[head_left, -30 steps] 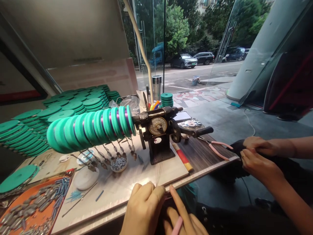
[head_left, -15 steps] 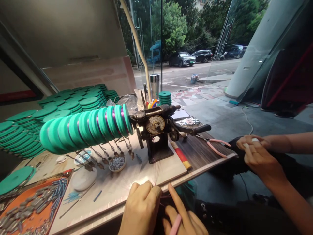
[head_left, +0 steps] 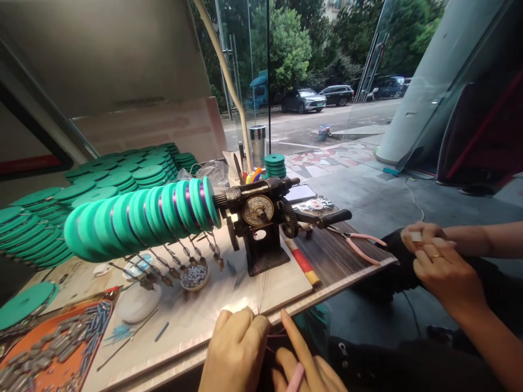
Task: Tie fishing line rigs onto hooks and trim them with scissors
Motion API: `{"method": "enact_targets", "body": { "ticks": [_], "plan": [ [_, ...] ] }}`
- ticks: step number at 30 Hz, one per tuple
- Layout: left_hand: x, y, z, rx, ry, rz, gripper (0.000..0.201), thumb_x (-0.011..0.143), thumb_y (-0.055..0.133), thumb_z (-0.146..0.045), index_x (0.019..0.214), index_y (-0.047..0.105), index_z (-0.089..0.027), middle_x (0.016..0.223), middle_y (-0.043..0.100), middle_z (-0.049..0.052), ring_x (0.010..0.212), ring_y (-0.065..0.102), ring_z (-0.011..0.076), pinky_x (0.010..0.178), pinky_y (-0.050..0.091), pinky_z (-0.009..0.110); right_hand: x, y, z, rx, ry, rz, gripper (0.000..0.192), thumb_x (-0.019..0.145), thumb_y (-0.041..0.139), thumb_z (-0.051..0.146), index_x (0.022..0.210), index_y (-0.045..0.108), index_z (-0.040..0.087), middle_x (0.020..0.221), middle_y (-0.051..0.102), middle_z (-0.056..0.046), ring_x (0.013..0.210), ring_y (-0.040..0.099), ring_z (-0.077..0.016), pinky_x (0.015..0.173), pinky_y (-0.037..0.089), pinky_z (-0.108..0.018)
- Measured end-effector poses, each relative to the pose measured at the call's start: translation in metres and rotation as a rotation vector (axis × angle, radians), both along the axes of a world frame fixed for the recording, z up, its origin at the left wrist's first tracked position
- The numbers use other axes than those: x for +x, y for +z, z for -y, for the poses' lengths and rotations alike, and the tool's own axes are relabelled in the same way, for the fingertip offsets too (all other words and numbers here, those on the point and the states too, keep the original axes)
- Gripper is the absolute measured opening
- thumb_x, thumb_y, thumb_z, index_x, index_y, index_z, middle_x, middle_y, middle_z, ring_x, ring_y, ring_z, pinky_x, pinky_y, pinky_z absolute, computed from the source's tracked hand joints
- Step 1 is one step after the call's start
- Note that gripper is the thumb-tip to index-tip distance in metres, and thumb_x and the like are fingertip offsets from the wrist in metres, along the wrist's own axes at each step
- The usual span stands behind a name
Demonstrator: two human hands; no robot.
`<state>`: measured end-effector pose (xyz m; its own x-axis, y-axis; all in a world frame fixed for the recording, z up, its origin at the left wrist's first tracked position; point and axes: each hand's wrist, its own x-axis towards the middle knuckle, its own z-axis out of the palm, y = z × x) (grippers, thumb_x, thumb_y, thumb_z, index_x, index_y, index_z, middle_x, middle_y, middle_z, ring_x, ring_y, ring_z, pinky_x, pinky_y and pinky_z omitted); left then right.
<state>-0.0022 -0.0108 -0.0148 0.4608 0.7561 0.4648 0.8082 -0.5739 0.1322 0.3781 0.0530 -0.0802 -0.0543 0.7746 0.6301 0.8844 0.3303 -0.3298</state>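
Closed at the front edge of the wooden board [head_left: 163,359], my left hand [head_left: 239,348] pinches thin lines [head_left: 260,294] that run down from the hand-cranked winder [head_left: 259,212]. My right hand [head_left: 310,359] is just to its right, index finger stretched forward, the other fingers curled around a pink handle [head_left: 296,377]; the rest of that tool is hidden. Pinkish strands pass between the two hands. A row of green foam spools [head_left: 139,218] with purple line sits on the winder's shaft. Small metal swivels and weights [head_left: 192,256] hang beneath them.
On the board stand a bowl of grey beads [head_left: 195,276], a white round lump [head_left: 139,304] and an orange tray [head_left: 49,354] of metal pieces. Pink-handled pliers [head_left: 363,247] lie at right. Stacked green discs [head_left: 114,179] fill the back left. Another person's hands [head_left: 437,250] are at right.
My hands keep nearly the same place and grip. The view shifts slightly. At right, the other person's hands have moved a little, with a small pale item now showing between them.
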Motion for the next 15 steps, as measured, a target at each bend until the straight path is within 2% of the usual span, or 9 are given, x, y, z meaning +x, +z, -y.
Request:
{"method": "enact_targets", "body": {
  "ticks": [4,7,9,12,15],
  "plan": [
    [0.001,0.002,0.0,0.027,0.014,0.005,0.023,0.085,0.043,-0.022,0.068,0.057,-0.017,0.057,0.044,0.002,0.054,0.036,0.0166,0.053,0.029,0.026,0.005,-0.001,-0.004,-0.029,0.039,-0.051,0.045,0.088,0.027,0.037,0.049,0.047,0.027,0.06,0.06,-0.006,0.086,0.06,-0.0303,0.078,0.038,-0.049],
    [0.003,0.001,-0.001,0.047,0.024,0.009,0.026,0.085,0.043,-0.029,0.067,0.057,-0.017,0.057,0.045,0.002,0.054,0.037,0.0165,0.053,0.03,0.026,0.006,0.011,-0.003,-0.041,0.007,-0.086,0.051,0.09,0.022,0.036,0.045,0.046,0.027,0.051,0.054,-0.005,0.067,0.061,-0.0254,0.07,0.041,-0.045],
    [0.002,-0.002,-0.001,0.051,0.024,0.01,0.027,0.085,0.044,-0.032,0.066,0.057,-0.018,0.057,0.045,0.002,0.054,0.037,0.0161,0.052,0.03,0.026,-0.004,0.021,0.003,-0.058,-0.004,-0.108,0.054,0.091,0.02,0.036,0.046,0.05,0.028,0.049,0.053,-0.005,0.058,0.06,-0.0219,0.063,0.043,-0.04],
    [0.0,-0.004,-0.002,0.067,0.015,0.046,0.028,0.087,0.04,-0.019,0.064,0.055,-0.018,0.055,0.045,0.001,0.052,0.038,0.0151,0.051,0.029,0.026,-0.049,0.027,0.025,-0.126,0.065,-0.125,0.053,0.09,0.019,0.041,0.056,0.059,0.03,0.056,0.06,-0.002,0.049,0.058,-0.0173,0.048,0.042,-0.032],
    [-0.004,0.004,-0.003,-0.033,-0.006,0.169,0.023,0.085,0.042,-0.011,0.068,0.056,-0.019,0.057,0.05,0.0,0.053,0.044,0.0141,0.051,0.033,0.024,-0.119,0.019,0.059,-0.212,0.191,-0.118,0.041,0.086,0.031,0.047,0.062,0.061,0.034,0.065,0.065,0.005,0.042,0.056,-0.0135,0.038,0.038,-0.025]
  ]
}}
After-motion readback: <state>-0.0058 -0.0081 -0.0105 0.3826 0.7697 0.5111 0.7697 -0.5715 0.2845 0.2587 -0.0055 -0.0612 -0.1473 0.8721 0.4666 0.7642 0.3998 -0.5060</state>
